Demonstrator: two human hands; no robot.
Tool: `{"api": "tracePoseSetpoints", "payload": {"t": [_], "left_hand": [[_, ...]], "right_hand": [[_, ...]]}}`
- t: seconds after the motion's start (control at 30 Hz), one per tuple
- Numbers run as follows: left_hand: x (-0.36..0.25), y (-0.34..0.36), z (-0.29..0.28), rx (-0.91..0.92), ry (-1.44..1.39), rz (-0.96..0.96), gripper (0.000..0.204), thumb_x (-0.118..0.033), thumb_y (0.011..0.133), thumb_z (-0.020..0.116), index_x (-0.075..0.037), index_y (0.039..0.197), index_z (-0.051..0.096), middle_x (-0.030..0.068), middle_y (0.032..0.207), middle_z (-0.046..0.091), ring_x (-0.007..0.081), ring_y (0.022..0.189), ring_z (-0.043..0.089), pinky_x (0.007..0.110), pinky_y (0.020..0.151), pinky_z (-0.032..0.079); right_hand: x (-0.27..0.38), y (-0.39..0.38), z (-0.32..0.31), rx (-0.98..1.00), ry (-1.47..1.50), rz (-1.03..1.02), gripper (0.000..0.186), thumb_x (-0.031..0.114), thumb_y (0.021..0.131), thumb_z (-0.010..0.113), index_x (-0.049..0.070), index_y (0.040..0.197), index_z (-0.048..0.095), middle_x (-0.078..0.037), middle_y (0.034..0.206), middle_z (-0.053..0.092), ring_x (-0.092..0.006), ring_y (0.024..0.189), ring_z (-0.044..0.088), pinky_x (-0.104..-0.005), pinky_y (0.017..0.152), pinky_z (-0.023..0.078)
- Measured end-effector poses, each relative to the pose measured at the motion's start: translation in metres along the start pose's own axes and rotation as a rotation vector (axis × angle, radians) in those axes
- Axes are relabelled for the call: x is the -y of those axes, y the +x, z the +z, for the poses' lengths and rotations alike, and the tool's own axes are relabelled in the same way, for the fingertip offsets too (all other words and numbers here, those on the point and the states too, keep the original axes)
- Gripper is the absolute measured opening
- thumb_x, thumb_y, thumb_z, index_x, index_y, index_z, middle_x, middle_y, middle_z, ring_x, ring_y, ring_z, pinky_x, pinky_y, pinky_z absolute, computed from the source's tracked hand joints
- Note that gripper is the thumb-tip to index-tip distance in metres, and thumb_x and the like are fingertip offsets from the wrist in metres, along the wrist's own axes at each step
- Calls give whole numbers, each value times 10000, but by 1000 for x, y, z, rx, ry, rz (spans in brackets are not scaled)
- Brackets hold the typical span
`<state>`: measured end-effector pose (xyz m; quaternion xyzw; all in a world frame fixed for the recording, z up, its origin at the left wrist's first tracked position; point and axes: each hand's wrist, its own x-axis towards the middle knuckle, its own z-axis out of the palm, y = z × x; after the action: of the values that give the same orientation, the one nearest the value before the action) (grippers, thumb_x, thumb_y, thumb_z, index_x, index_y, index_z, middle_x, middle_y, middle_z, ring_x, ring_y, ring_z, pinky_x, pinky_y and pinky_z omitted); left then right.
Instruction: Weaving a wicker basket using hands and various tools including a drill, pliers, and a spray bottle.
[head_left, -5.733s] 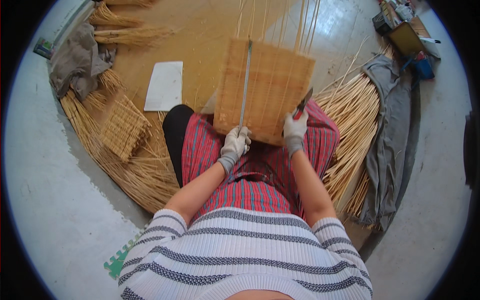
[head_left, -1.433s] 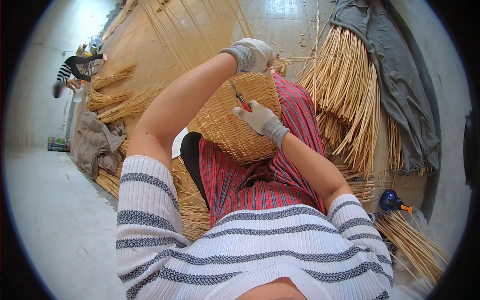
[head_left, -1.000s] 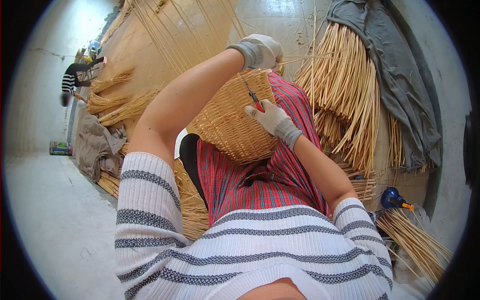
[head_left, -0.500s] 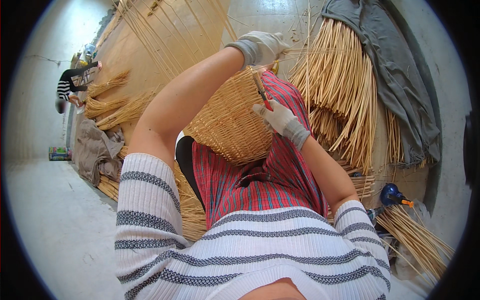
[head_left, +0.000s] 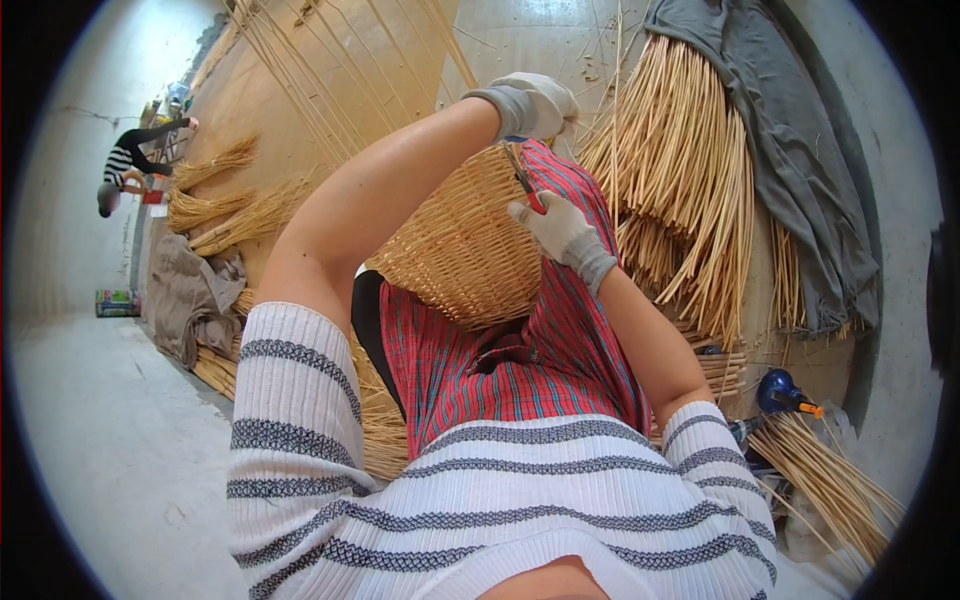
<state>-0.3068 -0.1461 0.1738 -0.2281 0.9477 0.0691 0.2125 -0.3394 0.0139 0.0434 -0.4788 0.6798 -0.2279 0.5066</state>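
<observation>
A woven wicker basket (head_left: 455, 240) rests tilted between my knees, on a red checked cloth (head_left: 590, 340) over my lap. At its far rim is my left hand (head_left: 538, 106) in a white and grey work glove, its fingers bent downward and closed. What those fingers grip is hidden behind the hand. My right hand (head_left: 562, 232), gloved too, is closed around the red handles of a hand tool that looks like cutters (head_left: 530, 190). The tool's dark jaws point up toward the rim, in front of the basket's right side.
Long pale rods (head_left: 340, 75) stand up beyond the basket. A large bundle of wicker rods (head_left: 690, 170), partly under a grey cloth (head_left: 800, 170), lies at the right. Nearer are a blue bottle (head_left: 780, 391) and more rods (head_left: 825, 475). Another person (head_left: 130, 170) bends at the far left.
My left hand has come slightly nearer the rim, and the thin strands that showed beside it are no longer visible. My right hand barely moved. The other person now has a red-and-white thing by their hands.
</observation>
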Motion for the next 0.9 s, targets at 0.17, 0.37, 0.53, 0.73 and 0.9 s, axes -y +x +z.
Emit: {"api": "tracePoseSetpoints", "payload": {"t": [0.17, 0.37, 0.53, 0.73, 0.9], "left_hand": [[51, -100, 3, -502, -757, -272, 387, -356, 948, 580, -37, 1155, 652, 72, 988, 692, 191, 862, 632, 340, 799, 508], [103, -375, 168, -995, -909, -737, 443, -487, 1023, 467, -73, 972, 615, -3, 795, 546, 78, 695, 471, 255, 630, 416], [-34, -542, 412, -1198, -1886, -1478, 327, -402, 998, 581, -123, 828, 573, -5, 655, 518, 114, 547, 502, 282, 471, 427], [-185, -554, 546, 333, -1057, -1957, 614, -513, 856, 673, -35, 1239, 630, 202, 1246, 615, 338, 1105, 599, 413, 900, 503], [-47, -437, 403, -768, -684, -1378, 313, -283, 955, 558, -23, 1091, 668, 212, 1110, 666, 393, 1049, 617, 439, 912, 479]], "right_hand": [[-27, -30, -10, -10, 116, -102, 504, 494, 881, 663, 22, 1057, 643, -164, 868, 661, -248, 802, 649, -377, 734, 505], [-114, -24, -53, -201, 584, 62, 272, 327, 921, 688, 71, 979, 619, 29, 637, 512, -76, 459, 457, -259, 408, 365], [-213, 13, -100, -531, -262, 265, 584, 501, 810, 719, -22, 1060, 649, -181, 899, 682, -316, 854, 656, -411, 793, 488], [-235, 13, -120, -651, -378, 442, 625, 496, 782, 704, 7, 1162, 625, -213, 1039, 696, -378, 1007, 656, -425, 883, 486], [-210, 10, -138, -717, -905, 641, 897, 549, 739, 746, 287, 1510, 370, -155, 1375, 540, -298, 1267, 536, -467, 985, 447]]}}
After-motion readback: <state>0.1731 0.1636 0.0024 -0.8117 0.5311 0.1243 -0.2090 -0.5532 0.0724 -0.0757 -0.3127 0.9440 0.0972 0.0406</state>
